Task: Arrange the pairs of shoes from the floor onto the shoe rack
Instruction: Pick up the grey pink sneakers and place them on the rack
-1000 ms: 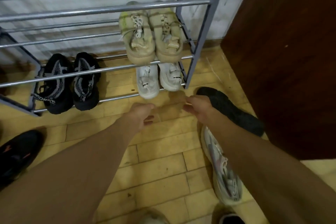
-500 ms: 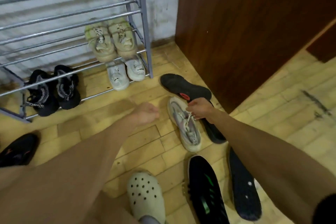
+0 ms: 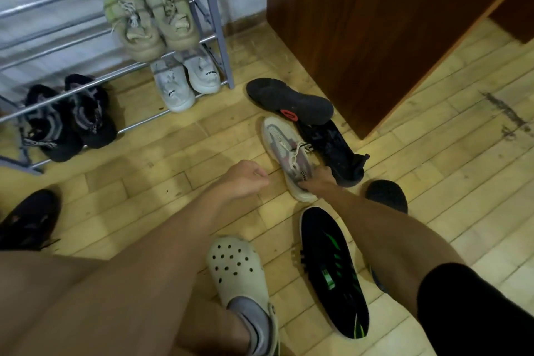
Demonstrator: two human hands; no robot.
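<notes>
A grey metal shoe rack (image 3: 215, 23) stands against the wall at upper left. On it sit a beige pair (image 3: 150, 17), a white pair (image 3: 185, 84) and a black pair (image 3: 66, 118). A grey-and-pink sneaker (image 3: 286, 147) lies on the floor right of centre. My right hand (image 3: 319, 179) grips its heel opening. My left hand (image 3: 245, 179) hovers just left of it, fingers curled into a fist, holding nothing. Beside the sneaker lie a black shoe on its side showing a red-marked sole (image 3: 289, 101) and another black shoe (image 3: 335, 150).
A black shoe with green stripes (image 3: 332, 269) lies near my right forearm, a dark shoe (image 3: 387, 193) behind that arm. A black shoe (image 3: 29, 220) is at far left. My foot wears a cream clog (image 3: 237, 269). A brown wooden cabinet (image 3: 375, 23) stands at right.
The view swung right and pulled back from the rack. My right hand moved down from near the rack onto the grey-and-pink sneaker and took hold of its heel. My left hand curled shut.
</notes>
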